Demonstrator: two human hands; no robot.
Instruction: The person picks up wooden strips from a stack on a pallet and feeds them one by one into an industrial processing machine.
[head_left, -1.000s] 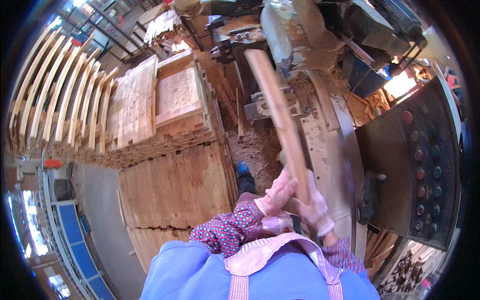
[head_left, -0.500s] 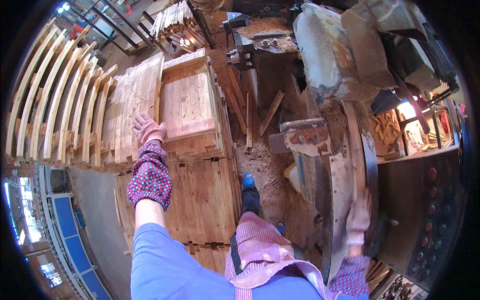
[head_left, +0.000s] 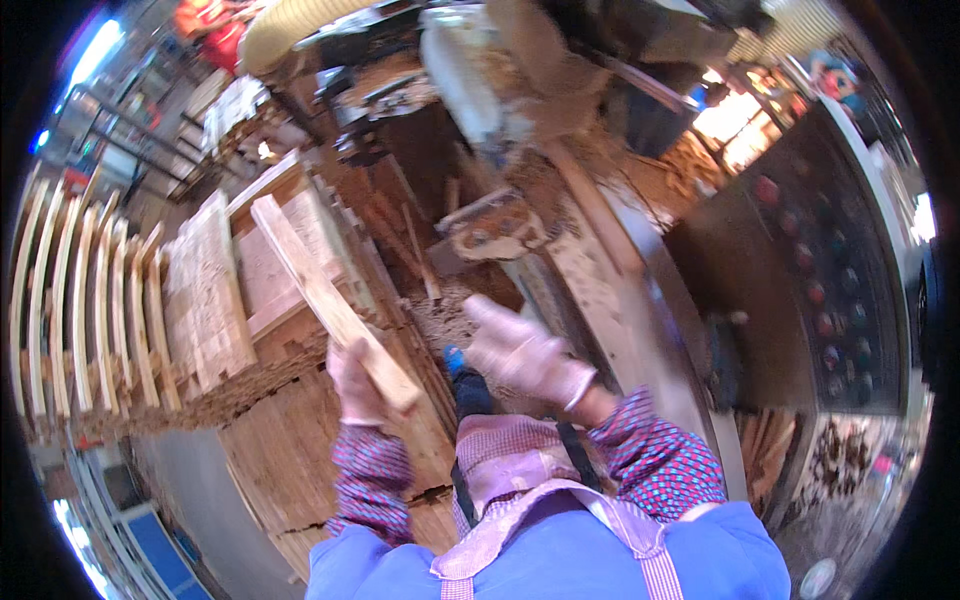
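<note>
My left hand [head_left: 355, 385], in a pale pinkish glove, is closed round a wooden strip [head_left: 320, 290] near its lower end. The strip is held at a slant above the stacked boards, its far end pointing up and left. My right hand [head_left: 525, 355], gloved too and smeared by motion, is raised in front of my apron with its fingers stretched out and nothing in it. Between that hand and the machine's pale metal bed [head_left: 600, 270] there is a gap. A long wooden piece [head_left: 590, 200] lies along this bed.
On the left stands a tall pile of boards [head_left: 290, 440], with several spaced strips [head_left: 95, 300] sticking out beside it. A dark control panel [head_left: 800, 260] with buttons is at the right. Sawdust and wood offcuts [head_left: 418, 250] lie on the floor between pile and machine.
My left hand has lifted a wooden strip off the pile. My right hand has left the machine bed and come inward. The whole view has turned toward the right.
</note>
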